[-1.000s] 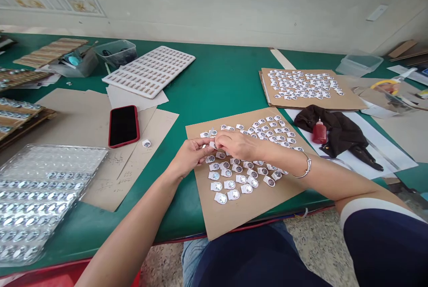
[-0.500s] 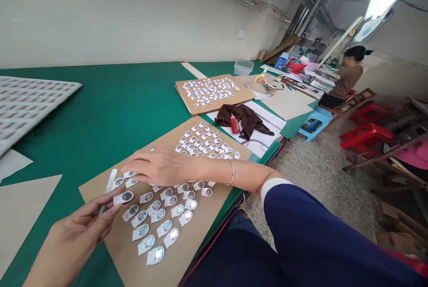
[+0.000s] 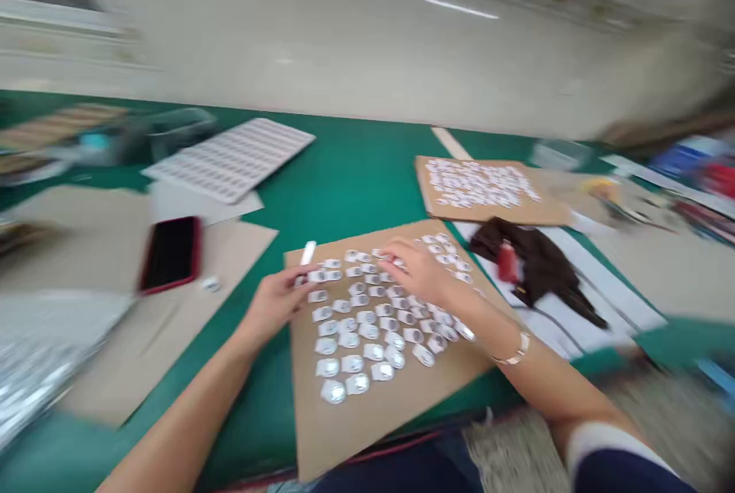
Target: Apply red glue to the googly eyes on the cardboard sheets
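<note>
Rows of small white-tabbed pieces with round shiny centres [image 3: 357,383] lie on a brown cardboard sheet [image 3: 338,439]. My left hand [image 3: 272,302] is closed at the sheet's left edge, pinching a narrow white strip [image 3: 308,253] that sticks up past the fingers. A tabbed piece also shows at those fingertips, but blur hides whether it is gripped. Over the upper middle of the sheet, my right hand [image 3: 422,272] reaches in from the right, fingers bent together among the pieces. What lies between its fingertips is too small and blurred to make out.
A second board [image 3: 488,211] bears more pieces at the back right. Nearer are a brown cloth [image 3: 540,267] and a red bottle [image 3: 507,262] on white paper. To the left lie a phone [image 3: 171,254], a white slotted tray [image 3: 235,160] and silvery plastic [image 3: 51,355].
The view has swung left, bringing in the phone and silvery plastic; the co-worker has left the picture. My right hand has moved away from my left, across the pieces.
</note>
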`<state>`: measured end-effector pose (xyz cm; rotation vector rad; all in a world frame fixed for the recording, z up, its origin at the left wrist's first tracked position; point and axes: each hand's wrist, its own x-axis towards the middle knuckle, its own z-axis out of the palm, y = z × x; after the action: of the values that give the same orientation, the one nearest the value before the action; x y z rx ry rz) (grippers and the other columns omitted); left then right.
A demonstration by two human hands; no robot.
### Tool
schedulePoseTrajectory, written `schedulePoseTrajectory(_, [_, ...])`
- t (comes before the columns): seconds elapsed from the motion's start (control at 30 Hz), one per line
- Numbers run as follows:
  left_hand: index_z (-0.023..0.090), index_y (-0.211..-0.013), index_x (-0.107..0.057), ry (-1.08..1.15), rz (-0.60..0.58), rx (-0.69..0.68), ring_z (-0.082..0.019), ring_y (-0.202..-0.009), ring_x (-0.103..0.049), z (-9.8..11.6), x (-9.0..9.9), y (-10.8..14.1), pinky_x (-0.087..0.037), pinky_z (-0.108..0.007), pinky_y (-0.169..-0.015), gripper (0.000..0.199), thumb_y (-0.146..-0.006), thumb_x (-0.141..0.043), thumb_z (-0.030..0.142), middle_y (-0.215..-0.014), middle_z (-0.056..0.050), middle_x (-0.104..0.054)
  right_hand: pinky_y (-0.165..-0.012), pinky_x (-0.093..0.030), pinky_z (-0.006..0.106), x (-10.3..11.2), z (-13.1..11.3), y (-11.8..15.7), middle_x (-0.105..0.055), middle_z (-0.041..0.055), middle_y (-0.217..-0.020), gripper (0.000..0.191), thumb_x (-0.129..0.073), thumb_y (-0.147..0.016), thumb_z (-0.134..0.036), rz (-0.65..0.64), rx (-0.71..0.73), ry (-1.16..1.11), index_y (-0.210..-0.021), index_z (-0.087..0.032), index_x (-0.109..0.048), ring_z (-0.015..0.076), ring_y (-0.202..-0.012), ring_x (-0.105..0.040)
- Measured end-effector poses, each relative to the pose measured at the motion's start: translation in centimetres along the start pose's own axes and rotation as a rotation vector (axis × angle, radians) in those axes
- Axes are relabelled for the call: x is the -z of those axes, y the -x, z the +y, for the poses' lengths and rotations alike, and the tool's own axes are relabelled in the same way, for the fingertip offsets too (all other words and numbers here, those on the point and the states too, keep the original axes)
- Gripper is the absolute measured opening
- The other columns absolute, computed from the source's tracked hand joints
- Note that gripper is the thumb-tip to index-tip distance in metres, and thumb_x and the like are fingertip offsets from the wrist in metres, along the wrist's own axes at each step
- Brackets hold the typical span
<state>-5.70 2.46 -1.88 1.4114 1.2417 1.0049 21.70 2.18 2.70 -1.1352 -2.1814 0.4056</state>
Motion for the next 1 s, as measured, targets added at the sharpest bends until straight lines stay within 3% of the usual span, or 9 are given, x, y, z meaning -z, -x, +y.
schedulePoseTrajectory(0.07, [0.014, -0.101, -0.069, -0.068, 0.026, 0.024, -0.008, -0.044, -0.040, 0.3, 0.0, -0.3, -0.031, -0.019, -0.042, 0.036, -0.069, -0.068, 0.031, -0.055, 0.003, -0.052, -0.078, -0.047, 0.034, -0.8, -0.4, -2.2, -0.061, 0.0065, -0.095, 0.015, -0.047, -0.091, -0.025, -0.051, 0.088, -0.019, -0.100, -0.020, -0.059, 0.0172, -0.084, -0.058])
schedulePoseTrajectory(0.23, [0.013, -0.096, -0.071, -0.084, 0.240, 0.021, -0.011, -0.052, -0.047, -1.4, 1.7, -1.0, -0.039, -0.022, -0.052, 0.030, -0.071, -0.063, 0.026, -0.059, 0.001, -0.056, -0.064, -0.047, 0.030, -4.1, -3.3, -9.6, -0.060, 0.0065, -0.092, 0.016, -0.050, -0.088, -0.027, -0.165, 0.195, 0.006, -0.098, -0.019, -0.060, 0.0152, -0.071, -0.058])
schedulePoseTrajectory(0.4, [0.013, -0.093, -0.071, -0.074, 0.282, 0.036, -0.014, -0.062, -0.053, -2.8, 2.4, -1.4, -0.043, -0.026, -0.065, 0.026, -0.069, -0.062, 0.014, -0.064, -0.001, -0.060, -0.062, -0.044, 0.028, -8.6, -7.5, -17.3, -0.062, 0.0052, -0.087, 0.015, -0.054, -0.085, -0.026, -0.250, 0.248, 0.062, -0.093, -0.017, -0.062, 0.0138, -0.066, -0.056])
schedulePoseTrajectory(0.63, [0.014, -0.088, -0.071, -0.016, 0.292, 0.091, -0.018, -0.066, -0.058, -4.4, 2.7, -3.1, -0.047, -0.030, -0.066, 0.021, -0.069, -0.065, 0.011, -0.068, -0.005, -0.065, -0.066, -0.041, 0.027, -16.0, -12.3, -25.8, -0.064, 0.0058, -0.089, 0.015, -0.059, -0.079, -0.021, -0.325, 0.345, 0.098, -0.092, -0.014, -0.063, 0.0115, -0.065, -0.053])
schedulePoseTrajectory(0.73, [0.014, -0.093, -0.070, 0.032, 0.269, 0.063, -0.017, -0.069, -0.059, -4.4, 3.5, -3.3, -0.048, -0.029, -0.070, 0.024, -0.071, -0.061, 0.009, -0.073, -0.005, -0.067, -0.068, -0.042, 0.027, -17.2, -13.1, -26.7, -0.064, 0.0057, -0.088, 0.014, -0.059, -0.079, -0.022, -0.345, 0.340, 0.092, -0.090, -0.013, -0.063, 0.0120, -0.068, -0.054])
schedulePoseTrajectory(0.8, [0.013, -0.095, -0.069, 0.078, 0.253, 0.058, -0.016, -0.070, -0.059, -4.2, 3.8, -3.5, -0.048, -0.028, -0.071, 0.026, -0.073, -0.058, 0.007, -0.074, -0.004, -0.066, -0.071, -0.042, 0.028, -16.7, -12.8, -26.1, -0.064, 0.0048, -0.088, 0.015, -0.059, -0.080, -0.023, -0.331, 0.316, 0.084, -0.092, -0.014, -0.063, 0.0121, -0.068, -0.054])
schedulePoseTrajectory(0.9, [0.013, -0.097, -0.068, 0.166, 0.211, 0.071, -0.013, -0.062, -0.056, -3.9, 3.8, -3.8, -0.047, -0.025, -0.065, 0.025, -0.075, -0.056, 0.009, -0.071, -0.002, -0.063, -0.071, -0.045, 0.028, -14.4, -11.0, -23.5, -0.064, 0.0043, -0.088, 0.016, -0.058, -0.081, -0.026, -0.204, 0.233, -0.008, -0.092, -0.016, -0.062, 0.0133, -0.071, -0.056])
schedulePoseTrajectory(1.0, [0.012, -0.102, -0.064, 0.257, 0.149, 0.094, -0.008, -0.047, -0.047, -3.4, 3.3, -3.9, -0.042, -0.022, -0.049, 0.027, -0.077, -0.056, 0.015, -0.064, 0.001, -0.055, -0.068, -0.047, 0.027, -11.9, -8.5, -18.9, -0.064, 0.0035, -0.086, 0.014, -0.057, -0.082, -0.026, -0.062, 0.074, -0.119, -0.090, -0.016, -0.061, 0.0135, -0.074, -0.059])
